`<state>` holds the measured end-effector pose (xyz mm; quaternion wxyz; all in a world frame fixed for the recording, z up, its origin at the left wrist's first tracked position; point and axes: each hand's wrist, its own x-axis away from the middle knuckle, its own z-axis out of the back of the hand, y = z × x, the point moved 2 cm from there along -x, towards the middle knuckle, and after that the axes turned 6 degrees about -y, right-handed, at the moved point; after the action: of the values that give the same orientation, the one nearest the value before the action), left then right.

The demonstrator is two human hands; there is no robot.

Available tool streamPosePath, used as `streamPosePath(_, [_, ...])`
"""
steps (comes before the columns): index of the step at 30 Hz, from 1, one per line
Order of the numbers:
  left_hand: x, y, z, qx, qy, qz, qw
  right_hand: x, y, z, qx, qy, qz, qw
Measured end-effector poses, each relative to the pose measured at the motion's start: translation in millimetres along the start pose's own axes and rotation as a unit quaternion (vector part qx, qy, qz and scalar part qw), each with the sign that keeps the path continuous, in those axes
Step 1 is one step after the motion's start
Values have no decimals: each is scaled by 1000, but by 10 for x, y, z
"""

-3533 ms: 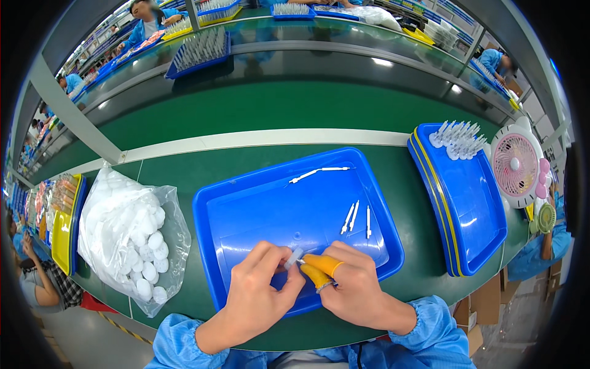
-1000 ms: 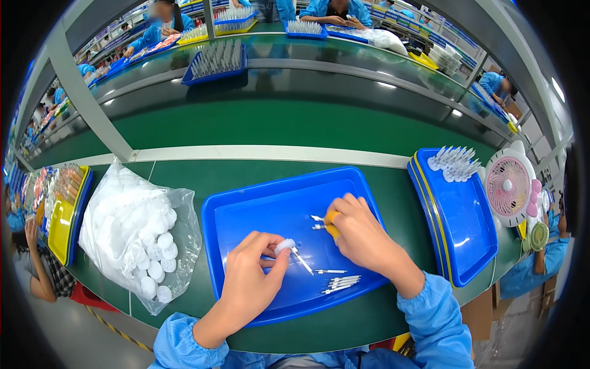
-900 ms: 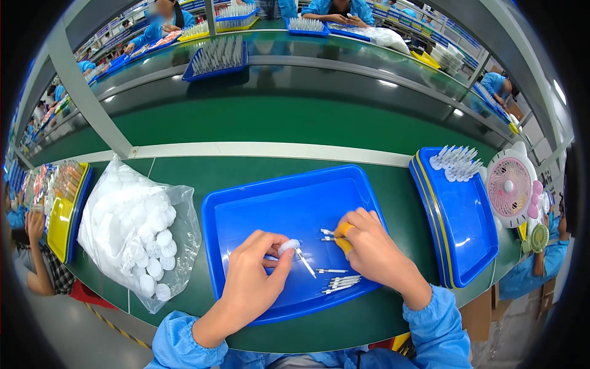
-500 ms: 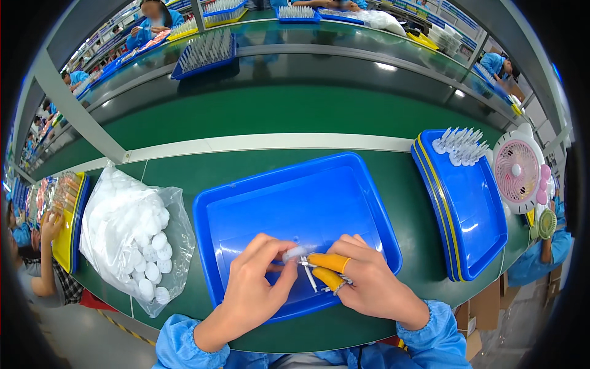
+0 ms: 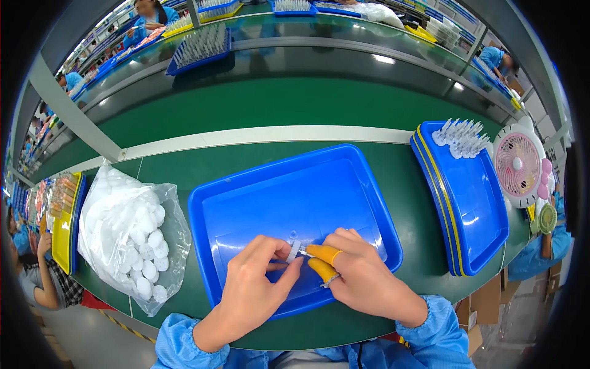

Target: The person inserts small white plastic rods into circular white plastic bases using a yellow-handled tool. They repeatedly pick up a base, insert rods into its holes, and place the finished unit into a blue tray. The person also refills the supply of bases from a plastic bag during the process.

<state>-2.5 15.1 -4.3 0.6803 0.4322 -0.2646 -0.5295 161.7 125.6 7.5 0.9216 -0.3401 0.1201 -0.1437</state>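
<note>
Over the blue tray [image 5: 276, 203] directly in front of me, my left hand [image 5: 255, 283] pinches a small translucent white disc [image 5: 294, 251], now seen nearly edge-on. My right hand [image 5: 369, 270] wears yellow finger covers on thumb and forefinger. Its covered fingertips are closed close against the disc, gripping small white stemmed parts that are mostly hidden. To the left of the tray lies an open clear plastic bag [image 5: 117, 215] with many similar white discs [image 5: 147, 267] in it.
Stacked blue and yellow trays [image 5: 473, 209] stand at the right, the top one bearing upright white stemmed pieces [image 5: 462, 139]. A pink-and-white fan [image 5: 517, 163] is beyond. A filled blue tray [image 5: 200, 49] sits across the bench. At far left a co-worker's hand [image 5: 44, 245] is by a yellow tray [image 5: 62, 237].
The disc has turned to a more upright, edge-on position between my hands. The white stem that hung down between them is out of sight. My view has shifted slightly.
</note>
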Motion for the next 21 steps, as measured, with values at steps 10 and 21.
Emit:
streamPosePath(10, [69, -1, -27, -51, 31, -57, 997, 45, -111, -189, -76, 119, -14, 990])
streamPosePath(21, [-27, -7, 79, -30, 67, 3, 997, -2, 104, 164, 60, 49, -65, 995])
